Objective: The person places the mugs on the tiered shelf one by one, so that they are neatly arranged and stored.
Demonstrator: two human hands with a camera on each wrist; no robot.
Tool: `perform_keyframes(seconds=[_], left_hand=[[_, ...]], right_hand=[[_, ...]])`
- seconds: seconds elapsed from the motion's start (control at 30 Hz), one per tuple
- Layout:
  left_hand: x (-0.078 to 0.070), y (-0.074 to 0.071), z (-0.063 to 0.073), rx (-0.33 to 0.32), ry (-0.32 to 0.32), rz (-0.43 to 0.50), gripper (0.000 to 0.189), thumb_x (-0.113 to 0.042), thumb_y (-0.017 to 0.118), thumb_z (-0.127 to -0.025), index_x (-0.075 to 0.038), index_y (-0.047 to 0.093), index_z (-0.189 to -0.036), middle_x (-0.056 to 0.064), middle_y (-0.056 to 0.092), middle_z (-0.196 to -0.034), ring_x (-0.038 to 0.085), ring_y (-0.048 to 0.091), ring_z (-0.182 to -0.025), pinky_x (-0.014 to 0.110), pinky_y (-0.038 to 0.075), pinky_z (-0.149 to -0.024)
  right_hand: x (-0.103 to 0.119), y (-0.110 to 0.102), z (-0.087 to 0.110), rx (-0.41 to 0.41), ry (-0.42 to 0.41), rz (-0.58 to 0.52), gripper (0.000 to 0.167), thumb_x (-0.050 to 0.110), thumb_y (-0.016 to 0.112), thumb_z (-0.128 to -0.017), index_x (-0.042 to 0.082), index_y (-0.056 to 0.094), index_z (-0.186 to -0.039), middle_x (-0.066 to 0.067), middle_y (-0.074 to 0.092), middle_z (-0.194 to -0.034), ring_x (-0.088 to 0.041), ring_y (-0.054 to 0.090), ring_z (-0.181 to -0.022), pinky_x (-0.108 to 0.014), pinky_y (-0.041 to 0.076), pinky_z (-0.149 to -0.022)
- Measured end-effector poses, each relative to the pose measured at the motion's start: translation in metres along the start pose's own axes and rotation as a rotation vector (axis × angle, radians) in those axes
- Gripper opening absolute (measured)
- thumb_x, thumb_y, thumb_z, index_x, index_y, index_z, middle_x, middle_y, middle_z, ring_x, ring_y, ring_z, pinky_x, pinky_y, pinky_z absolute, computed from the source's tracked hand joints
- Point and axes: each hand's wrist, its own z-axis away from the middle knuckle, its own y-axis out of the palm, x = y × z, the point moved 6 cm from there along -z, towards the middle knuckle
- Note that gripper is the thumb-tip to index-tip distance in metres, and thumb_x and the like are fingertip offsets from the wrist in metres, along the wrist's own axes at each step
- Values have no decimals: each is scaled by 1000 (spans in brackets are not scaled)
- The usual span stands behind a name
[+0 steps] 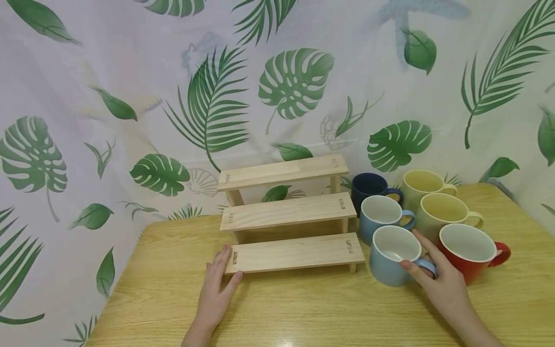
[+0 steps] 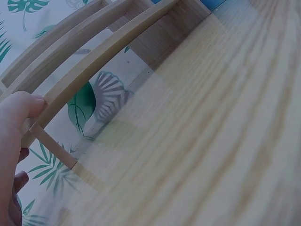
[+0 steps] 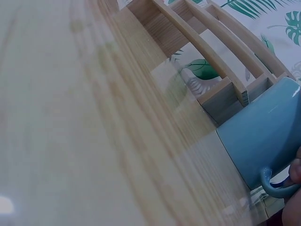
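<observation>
At the left end of the lowest tier of a three-step wooden rack (image 1: 295,253), my left hand (image 1: 217,284) holds the corner. Its thumb lies at the front edge and the fingers run along the end; the left wrist view shows the thumb (image 2: 35,106) against the board. My right hand (image 1: 442,284) grips the handle of the nearest light blue mug (image 1: 381,265), thumb and index finger reaching toward the rim. That mug stands upright just right of the rack, and the right wrist view shows fingers (image 3: 295,170) at its handle.
Behind that mug stand another light blue mug (image 1: 368,226) and a dark blue mug (image 1: 364,198). Two yellow mugs (image 1: 429,219) and a red mug (image 1: 466,265) crowd to the right. A leaf-print cloth (image 1: 312,135) hangs behind the wooden table (image 1: 169,270).
</observation>
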Motion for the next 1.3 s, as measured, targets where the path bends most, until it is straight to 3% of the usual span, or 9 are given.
perform_keyframes(seconds=[0.3,0.87,1.13,1.3], left_hand=[[0,0,-1,6,-9,9,64,-33,55,-98,-10,29,-151,9,25,-155,32,18,-142,57,0,-112],[-2,-1,-1,5,21,21,63,-29,57,-97,-12,30,-151,5,20,-157,26,18,-143,55,-1,-112],[-3,1,-1,21,37,39,62,-26,57,-97,-15,30,-151,8,21,-157,24,17,-143,54,-1,-112],[-2,2,0,21,35,48,61,-25,57,-97,-16,31,-151,7,20,-157,23,16,-143,54,-1,-113]], right_hand=[[-5,1,-1,3,34,-66,66,12,75,-84,21,47,-143,2,42,-72,-7,40,-70,-21,33,-56],[-6,1,0,19,70,-58,65,15,73,-86,24,45,-145,0,42,-76,-8,39,-74,-20,33,-60],[-8,1,0,28,84,-47,65,18,72,-87,25,45,-145,3,50,-86,-7,41,-80,-16,35,-64],[-12,1,0,26,124,-72,65,19,74,-86,26,46,-144,13,56,-100,-5,44,-85,-11,37,-68]])
